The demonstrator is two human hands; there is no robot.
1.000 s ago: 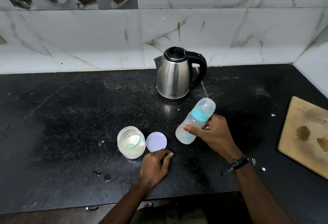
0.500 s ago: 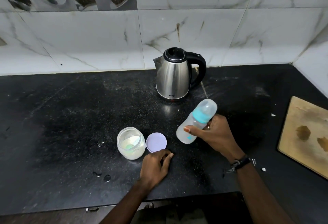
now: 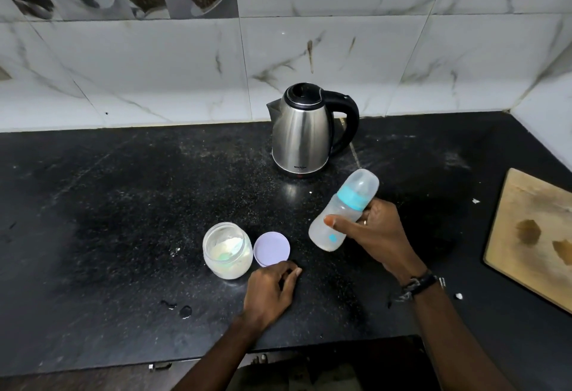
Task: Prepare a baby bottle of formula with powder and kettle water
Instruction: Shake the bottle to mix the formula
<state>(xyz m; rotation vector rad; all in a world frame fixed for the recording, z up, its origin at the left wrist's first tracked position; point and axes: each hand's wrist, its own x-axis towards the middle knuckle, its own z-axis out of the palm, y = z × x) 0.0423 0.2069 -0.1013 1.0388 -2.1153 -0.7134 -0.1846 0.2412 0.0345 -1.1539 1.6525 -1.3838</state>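
Observation:
My right hand point(image 3: 373, 233) grips a capped baby bottle point(image 3: 342, 211) with a teal collar, tilted up and to the right above the black counter point(image 3: 108, 205); cloudy liquid sits in its lower end. My left hand point(image 3: 269, 290) rests on the counter with fingers curled, holding nothing. Just beyond it lies a lilac lid point(image 3: 271, 248), and next to that stands an open glass jar of white powder point(image 3: 227, 250) with a small scoop inside. A steel kettle point(image 3: 301, 133) with a black handle stands behind, lid shut.
A wooden cutting board point(image 3: 532, 236) lies at the right edge. Small water drops point(image 3: 185, 310) sit near the counter's front edge, and white crumbs dot the right side. A tiled wall point(image 3: 402, 56) closes the back and right.
The bottle in my right hand has shifted slightly up and to the right. My left hand stays in place on the counter.

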